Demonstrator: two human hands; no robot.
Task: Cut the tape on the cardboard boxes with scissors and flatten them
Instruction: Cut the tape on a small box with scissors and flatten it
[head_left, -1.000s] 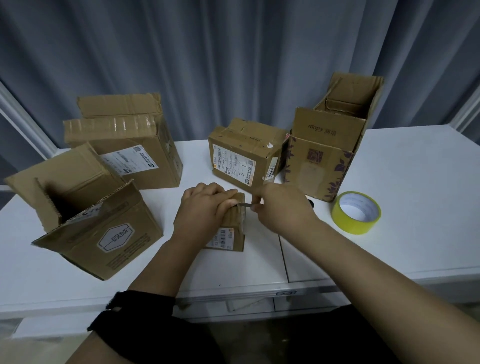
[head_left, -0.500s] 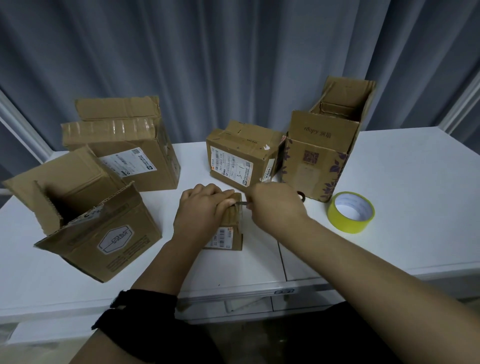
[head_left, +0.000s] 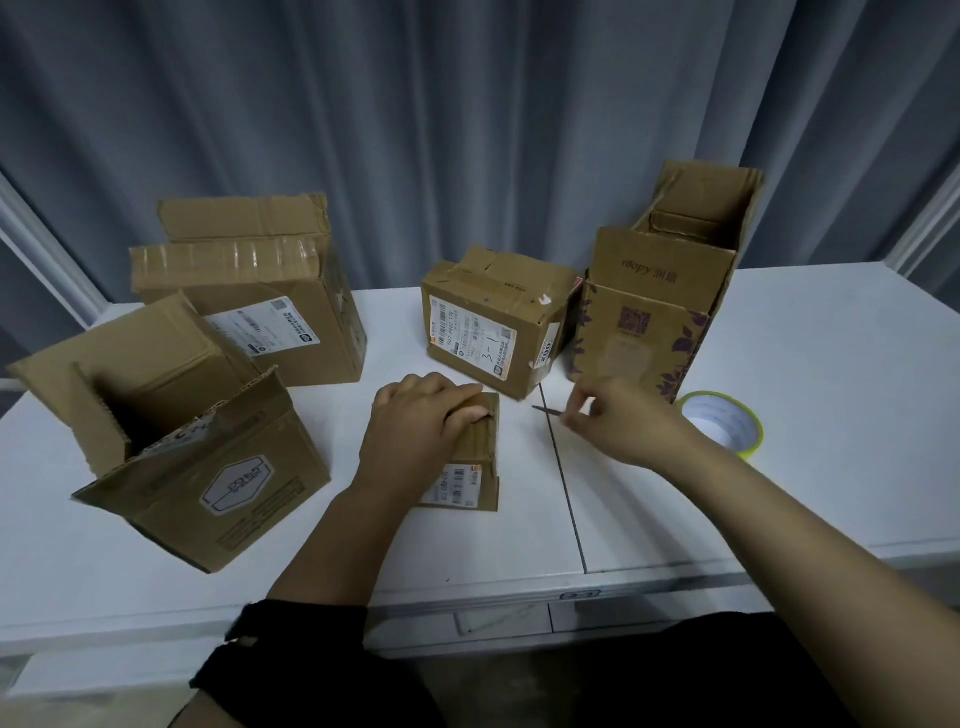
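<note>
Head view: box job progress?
Done: nothing flat; all five boxes stand, though the near-left box and tall box are open. In hand: left hand holds the small box; right hand holds the scissors clear of it. Left: cutting, flattening every box.

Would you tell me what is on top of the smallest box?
The left hand lies on the smallest box, fingers curled over its edge; the top beneath is hidden.
</note>
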